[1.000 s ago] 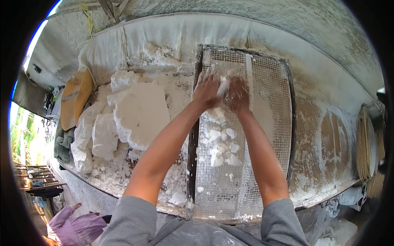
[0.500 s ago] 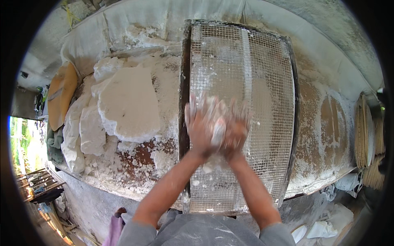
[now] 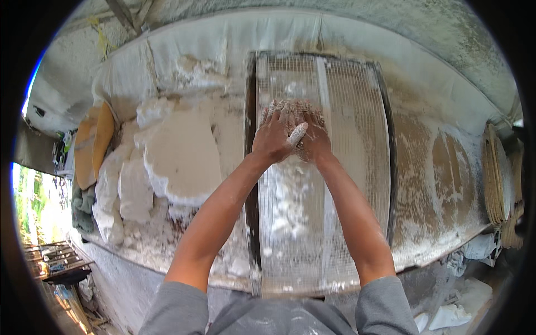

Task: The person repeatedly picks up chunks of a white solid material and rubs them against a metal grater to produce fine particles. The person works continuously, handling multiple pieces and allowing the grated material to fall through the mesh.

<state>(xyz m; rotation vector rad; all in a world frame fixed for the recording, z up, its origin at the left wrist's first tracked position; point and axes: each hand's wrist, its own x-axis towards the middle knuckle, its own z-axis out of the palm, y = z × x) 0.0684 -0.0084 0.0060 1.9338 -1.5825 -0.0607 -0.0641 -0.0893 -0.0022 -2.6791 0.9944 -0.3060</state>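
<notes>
My left hand (image 3: 272, 137) and my right hand (image 3: 316, 138) lie side by side, palms down, on a wire mesh screen (image 3: 360, 145) in a dark frame. Both are open, their fingers stretched forward and coated with white crumbs. A powdery thumb crosses where the hands meet. Whether any material lies under the palms is hidden. Between my forearms, white lumps (image 3: 287, 215) of crumbly, flour-like material are strewn over the wires, somewhat blurred.
Left of the screen a large flat-topped white block (image 3: 181, 153) stands among broken chunks and crumbs. A tan curved sheet (image 3: 94, 146) leans at the far left. Powder streaks the brown surface (image 3: 430, 173) on the right. Round woven trays (image 3: 494, 176) are stacked at the right edge.
Both hands have slid forward, away from me, along the mesh, and my arms are more outstretched. White lumps now show on the wires behind the hands. The view has tilted slightly.
</notes>
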